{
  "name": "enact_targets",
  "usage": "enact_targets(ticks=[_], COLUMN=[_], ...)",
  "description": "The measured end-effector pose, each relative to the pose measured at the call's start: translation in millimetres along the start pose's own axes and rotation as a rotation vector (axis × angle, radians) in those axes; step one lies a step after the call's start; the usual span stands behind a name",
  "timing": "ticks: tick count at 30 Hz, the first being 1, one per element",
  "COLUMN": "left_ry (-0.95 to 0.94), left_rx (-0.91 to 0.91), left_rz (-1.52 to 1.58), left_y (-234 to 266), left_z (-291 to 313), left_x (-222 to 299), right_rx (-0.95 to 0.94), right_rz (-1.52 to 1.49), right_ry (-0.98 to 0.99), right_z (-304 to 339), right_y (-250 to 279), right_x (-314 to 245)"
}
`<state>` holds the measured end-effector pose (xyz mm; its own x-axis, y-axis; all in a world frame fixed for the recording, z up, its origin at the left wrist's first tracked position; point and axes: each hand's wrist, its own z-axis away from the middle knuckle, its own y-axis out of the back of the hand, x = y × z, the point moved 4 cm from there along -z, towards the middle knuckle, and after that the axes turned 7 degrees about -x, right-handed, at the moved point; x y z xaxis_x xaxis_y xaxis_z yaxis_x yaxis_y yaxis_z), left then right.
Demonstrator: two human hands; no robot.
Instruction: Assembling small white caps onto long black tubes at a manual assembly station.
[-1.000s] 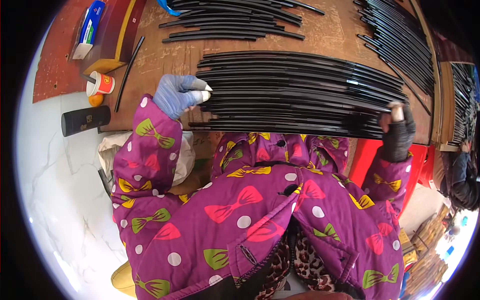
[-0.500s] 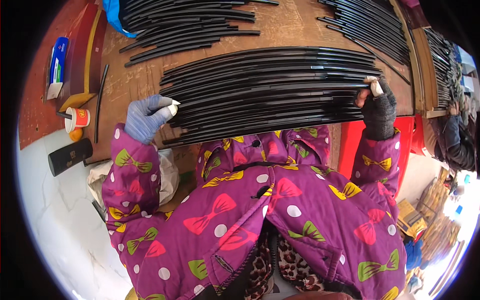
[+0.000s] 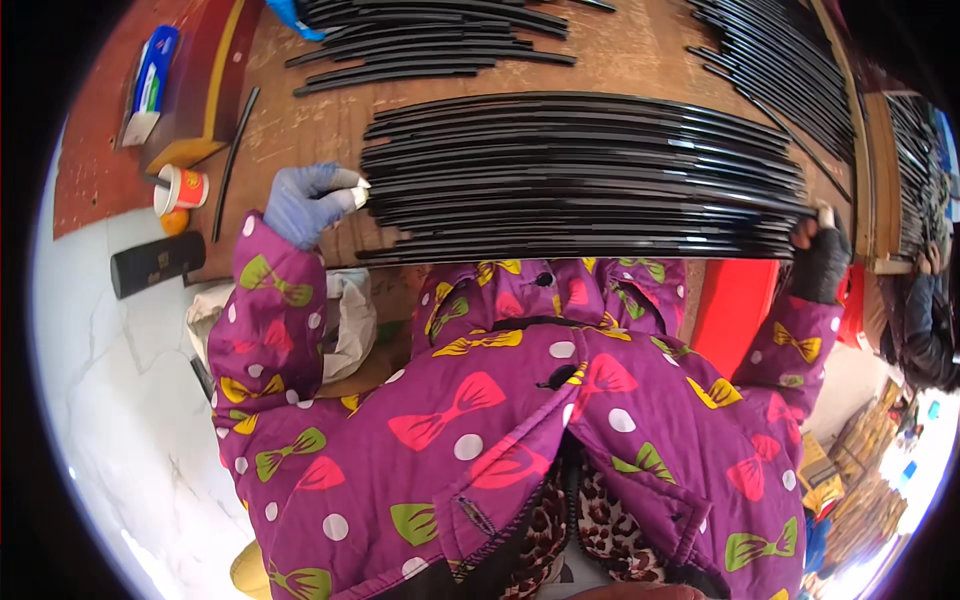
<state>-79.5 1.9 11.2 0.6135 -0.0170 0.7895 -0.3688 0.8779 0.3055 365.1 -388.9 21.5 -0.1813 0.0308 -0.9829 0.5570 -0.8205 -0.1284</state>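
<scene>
I see a row of glossy black rods [image 3: 580, 165] across the upper centre, my gloved right hand [image 3: 824, 262] at right pinching one rod's end, my gloved left hand [image 3: 302, 204] at the left ends, its grip impossible to tell.

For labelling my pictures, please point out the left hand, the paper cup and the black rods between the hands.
Left hand [image 3: 300, 204]: head view, gloved middle of the hand.
Paper cup [image 3: 190, 189]: head view, red patch on its side.
Black rods [image 3: 580, 176]: head view, a rod near the row's middle.

worn are a purple bow-print jacket [image 3: 525, 415], blue glove [image 3: 292, 207] and dark glove [image 3: 824, 265].
</scene>
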Motion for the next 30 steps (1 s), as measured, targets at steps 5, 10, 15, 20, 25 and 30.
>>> enact_targets(ticks=[5, 10, 15, 20, 25, 30], left_ry=[0.000, -0.178, -0.323, -0.360, -0.330, -0.286], left_rx=[0.064, 0.125, 0.318, 0.399, 0.382, 0.346], left_rz=[0.003, -0.173, -0.300, -0.643, -1.107, -1.137], left_y=[-7.5, -7.3, 16.5, 24.0, 28.6, 21.5], left_z=[12.4, 0.9, -8.6, -69.4, -81.9, -86.7], left_x=[-2.0, 12.6, 14.8, 35.3, 37.4, 40.8], right_rx=[-0.118, 0.184, 0.285, 0.013, -0.125, -0.233], right_rz=[-0.107, 0.314, 0.930, 1.639, 1.931, 1.939], right_ry=[-0.064, 0.022, 0.234, 0.328, 0.002, -0.021], right_z=[-12.8, -4.4, -21.9, -92.7, -133.2, -144.2], right_y=[34.8, 38.7, 15.1, -17.9, -23.9, -16.9], right_x=[9.5, 2.6, -26.0, -42.8, -30.8, -28.5])
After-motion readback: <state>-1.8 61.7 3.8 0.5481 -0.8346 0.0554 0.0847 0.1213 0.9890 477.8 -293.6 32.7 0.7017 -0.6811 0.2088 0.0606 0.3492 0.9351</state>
